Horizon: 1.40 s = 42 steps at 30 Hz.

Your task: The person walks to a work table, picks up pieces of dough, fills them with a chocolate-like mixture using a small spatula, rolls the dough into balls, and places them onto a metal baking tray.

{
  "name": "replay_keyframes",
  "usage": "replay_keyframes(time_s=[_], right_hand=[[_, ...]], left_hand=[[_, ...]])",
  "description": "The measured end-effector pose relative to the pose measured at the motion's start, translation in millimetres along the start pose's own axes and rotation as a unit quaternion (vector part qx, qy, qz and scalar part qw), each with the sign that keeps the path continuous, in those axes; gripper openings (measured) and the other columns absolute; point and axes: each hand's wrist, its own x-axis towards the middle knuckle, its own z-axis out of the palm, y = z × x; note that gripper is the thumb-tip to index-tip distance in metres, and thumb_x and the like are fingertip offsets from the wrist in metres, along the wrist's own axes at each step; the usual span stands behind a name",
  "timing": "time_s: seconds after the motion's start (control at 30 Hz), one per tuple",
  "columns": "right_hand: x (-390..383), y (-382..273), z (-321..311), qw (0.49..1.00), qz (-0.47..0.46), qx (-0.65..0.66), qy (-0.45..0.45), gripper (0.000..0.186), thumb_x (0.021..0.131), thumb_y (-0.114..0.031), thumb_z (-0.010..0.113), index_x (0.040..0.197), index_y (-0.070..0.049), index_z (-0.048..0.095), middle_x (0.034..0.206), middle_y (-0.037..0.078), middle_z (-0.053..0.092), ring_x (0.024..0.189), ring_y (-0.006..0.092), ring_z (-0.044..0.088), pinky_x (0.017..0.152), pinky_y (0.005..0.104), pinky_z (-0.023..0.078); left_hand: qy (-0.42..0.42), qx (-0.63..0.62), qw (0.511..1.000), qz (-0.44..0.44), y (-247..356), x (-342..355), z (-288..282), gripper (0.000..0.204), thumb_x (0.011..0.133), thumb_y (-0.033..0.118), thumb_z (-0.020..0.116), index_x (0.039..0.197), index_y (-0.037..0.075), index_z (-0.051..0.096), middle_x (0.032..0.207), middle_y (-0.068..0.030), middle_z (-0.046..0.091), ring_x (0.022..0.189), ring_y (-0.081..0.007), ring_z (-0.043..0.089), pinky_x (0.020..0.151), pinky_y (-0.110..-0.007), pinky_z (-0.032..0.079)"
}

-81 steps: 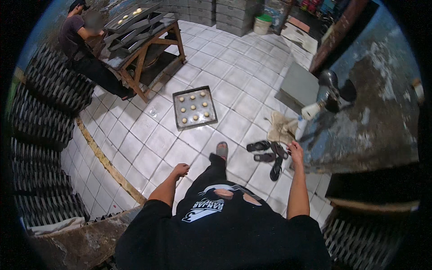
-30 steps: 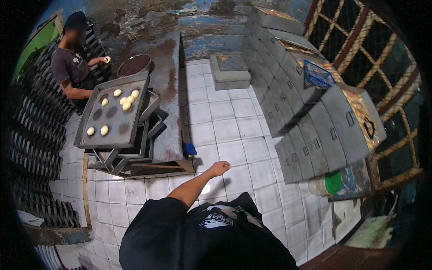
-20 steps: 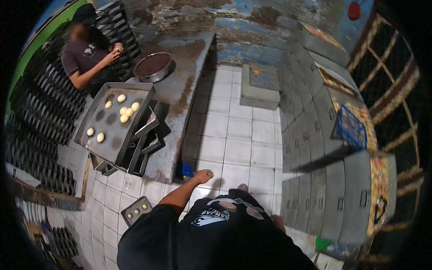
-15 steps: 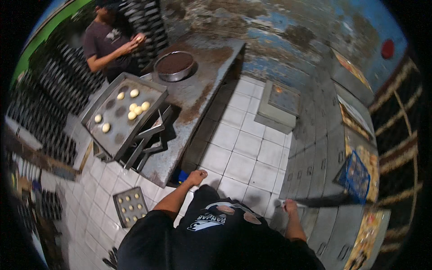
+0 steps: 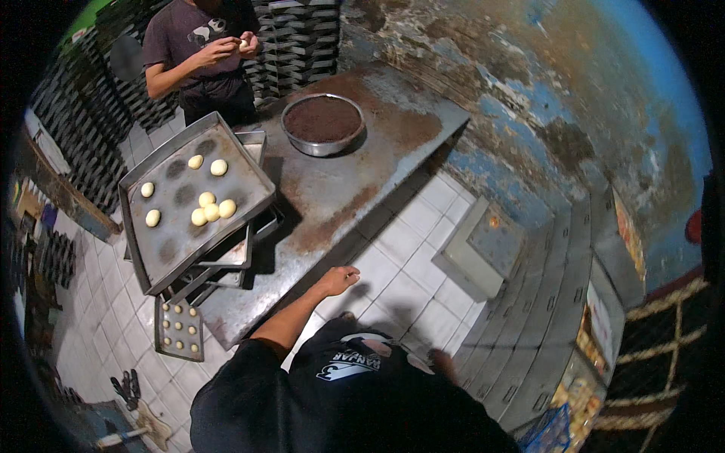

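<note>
Loosely, the left hand [image 5: 338, 280] hangs beside a brown-mottled, flat table [image 5: 321, 215].

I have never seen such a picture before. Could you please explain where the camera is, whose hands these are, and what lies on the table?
There is no machine here. A person wears a wide camera on the head, so it looks down over their own black shirt, and straight lines bend near the rim. Their left hand is near the edge of the table, with nothing visible in it. The right hand is mostly hidden by the shirt, so I cannot tell what it holds.

On the table are a metal bowl of something dark brown and some stacked trays; the top tray carries eight pale balls. Another tray, with nine balls, lies on the floor. A second person holds a small pale ball.
</note>
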Motion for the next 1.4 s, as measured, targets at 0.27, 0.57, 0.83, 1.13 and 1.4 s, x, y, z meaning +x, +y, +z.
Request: replay_keyframes(time_s=[0.27, 0.57, 0.83, 1.13, 1.4], right_hand=[[93.4, -82.3, -27.8, 0.986, 0.124, -0.041, -0.103, 0.039, 0.092, -0.040, 0.059, 0.109, -0.006, 0.069, 0.095, 0.011, 0.071, 0.086, 0.0294, 0.066, 0.078, 0.0439, 0.053], [403.8, -321.0, -54.3, 0.871, -0.344, -0.298, -0.185, 0.054, 0.092, -0.052, 0.056, 0.112, -0.003, 0.069, 0.100, 0.017, 0.072, 0.093, 0.0379, 0.068, 0.084, 0.0493, 0.053], [273.9, -773.6, 134.9, 0.761, -0.466, -0.201, -0.404, 0.026, 0.097, -0.025, 0.062, 0.088, -0.001, 0.066, 0.071, 0.001, 0.063, 0.063, 0.0089, 0.055, 0.059, 0.0287, 0.045], [70.5, -803.7, 377.6, 0.544, -0.644, -0.310, -0.440, 0.035, 0.089, -0.034, 0.066, 0.091, 0.001, 0.066, 0.087, 0.025, 0.068, 0.083, 0.0391, 0.067, 0.074, 0.0452, 0.051], [62.2, -791.4, 357.8, 0.688, -0.428, -0.139, -0.569, 0.031, 0.081, -0.007, 0.075, 0.104, 0.001, 0.056, 0.088, 0.000, 0.058, 0.080, 0.0075, 0.055, 0.070, 0.0260, 0.050]], left_hand=[[0.168, 0.061, 0.979, 0.098, 68.4, 78.4, -93.1, 0.046, 0.096, 0.029, 0.060, 0.134, 0.003, 0.054, 0.135, -0.0211, 0.055, 0.126, -0.0388, 0.052, 0.107, -0.045, 0.043], [0.448, 0.234, 0.861, -0.058, 109.0, 31.5, -189.0, 0.052, 0.089, 0.023, 0.069, 0.136, 0.004, 0.053, 0.142, -0.0186, 0.051, 0.130, -0.0382, 0.050, 0.109, -0.046, 0.041], [0.599, 0.321, 0.666, -0.308, 113.0, -50.4, -203.7, 0.049, 0.090, 0.028, 0.069, 0.132, 0.005, 0.057, 0.140, -0.0179, 0.054, 0.133, -0.0368, 0.046, 0.110, -0.050, 0.035], [0.627, 0.245, 0.637, -0.375, 94.9, -105.3, -182.6, 0.048, 0.091, 0.029, 0.068, 0.133, 0.008, 0.058, 0.140, -0.0105, 0.056, 0.138, -0.0296, 0.045, 0.114, -0.055, 0.031], [0.770, 0.091, 0.583, -0.244, 106.2, -98.8, -200.9, 0.029, 0.094, 0.008, 0.063, 0.122, 0.000, 0.063, 0.123, -0.0200, 0.063, 0.112, -0.0351, 0.063, 0.097, -0.043, 0.049]])
